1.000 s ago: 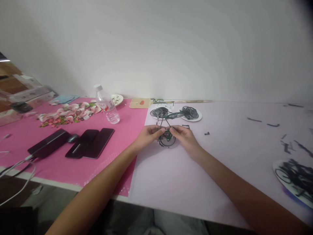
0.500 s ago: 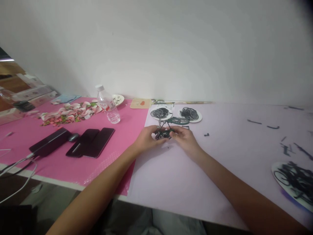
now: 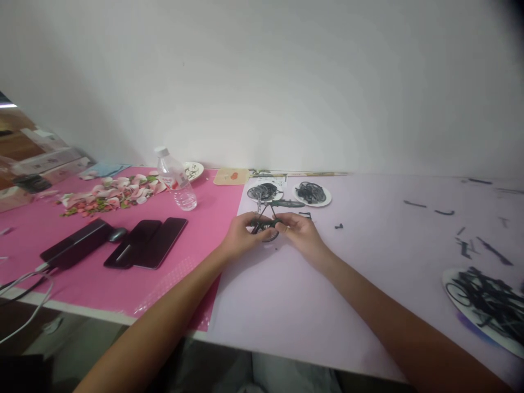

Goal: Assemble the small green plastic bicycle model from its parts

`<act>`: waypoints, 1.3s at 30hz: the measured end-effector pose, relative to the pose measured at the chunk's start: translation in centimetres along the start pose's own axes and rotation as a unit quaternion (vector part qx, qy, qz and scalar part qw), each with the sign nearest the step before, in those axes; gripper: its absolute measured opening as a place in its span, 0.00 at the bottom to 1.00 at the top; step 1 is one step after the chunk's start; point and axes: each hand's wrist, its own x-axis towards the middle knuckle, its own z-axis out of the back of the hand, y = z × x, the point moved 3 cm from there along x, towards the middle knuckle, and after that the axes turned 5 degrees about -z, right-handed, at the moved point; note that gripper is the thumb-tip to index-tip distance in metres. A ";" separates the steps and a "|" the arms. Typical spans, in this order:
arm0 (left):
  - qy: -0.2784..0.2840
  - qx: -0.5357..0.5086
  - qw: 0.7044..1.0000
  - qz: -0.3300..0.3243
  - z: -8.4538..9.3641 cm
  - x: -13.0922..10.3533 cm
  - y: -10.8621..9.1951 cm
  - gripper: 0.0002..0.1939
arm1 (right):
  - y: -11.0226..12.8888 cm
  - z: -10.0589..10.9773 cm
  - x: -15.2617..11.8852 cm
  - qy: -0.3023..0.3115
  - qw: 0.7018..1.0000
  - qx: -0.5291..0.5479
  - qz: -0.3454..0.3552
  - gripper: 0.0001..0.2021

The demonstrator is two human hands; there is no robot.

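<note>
Between both hands is a small dark model bicycle [image 3: 267, 222], held just above the pale lilac half of the table. My left hand [image 3: 242, 233] pinches its left side, thumb in front and fingers behind. From the other side, my right hand [image 3: 302, 234] grips it with thumb and forefinger. A spoked wheel shows below the fingers, and thin frame bars rise above them; the fingers cover part of the model. Behind it stand a white plate of dark wheels [image 3: 278, 196] and a second plate of wheels [image 3: 328, 201]. A tiny black part [image 3: 338, 226] lies right of my right hand.
At right, a plate of black parts [image 3: 448, 281] sits near loose dark pieces [image 3: 464, 248]. On the pink side are phones [image 3: 161, 243], a black power brick [image 3: 77, 244], a water bottle [image 3: 180, 188] and artificial petals [image 3: 118, 191]. A white wall rises behind.
The view has shifted slightly, so things sit a little further left. The model bicycle has turned or tilted a little in my hands, and both hands still hold it.
</note>
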 end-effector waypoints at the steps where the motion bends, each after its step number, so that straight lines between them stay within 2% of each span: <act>1: 0.002 -0.015 1.000 0.005 0.1 0.0 0.0 0.21 | 0.1 0.0 -0.1 -0.001 1.000 0.002 -0.002 0.23; 6: 0.021 -0.136 0.990 0.021 0.4 0.4 0.3 0.26 | 0.4 0.0 -0.3 -0.011 0.999 0.028 -0.014 0.24; 11: 0.007 -0.238 0.969 0.058 0.6 0.7 1.5 0.32 | 0.4 0.1 -0.2 -0.033 0.998 0.044 -0.021 0.24; 16: -0.014 -0.269 0.958 0.099 0.2 1.1 2.6 0.36 | 0.2 0.2 -0.2 -0.036 0.996 0.067 -0.039 0.25; 19: -0.010 -0.269 0.958 0.102 0.2 1.2 2.6 0.32 | -0.1 0.2 0.0 -0.017 0.995 0.086 -0.048 0.25; 24: 0.056 -0.273 0.952 0.124 -0.4 0.9 2.6 0.29 | -0.6 0.2 0.6 0.003 0.995 0.093 -0.034 0.25; 27: 0.103 -0.314 0.935 0.129 -1.4 0.5 2.7 0.32 | -0.4 0.0 0.5 0.018 0.996 0.089 -0.023 0.25; 31: 0.147 -0.416 0.885 0.148 -2.6 0.0 2.4 0.35 | 0.3 -0.7 -0.4 0.058 0.992 0.106 -0.042 0.25; 34: 0.146 -0.459 0.860 0.166 -2.7 -0.3 1.9 0.40 | 0.9 -1.2 -1.1 0.083 0.990 0.107 -0.050 0.24; 39: 0.140 -0.474 0.850 0.183 -2.3 -0.4 1.6 0.41 | 1.1 -1.2 -1.1 0.090 0.993 0.072 -0.019 0.20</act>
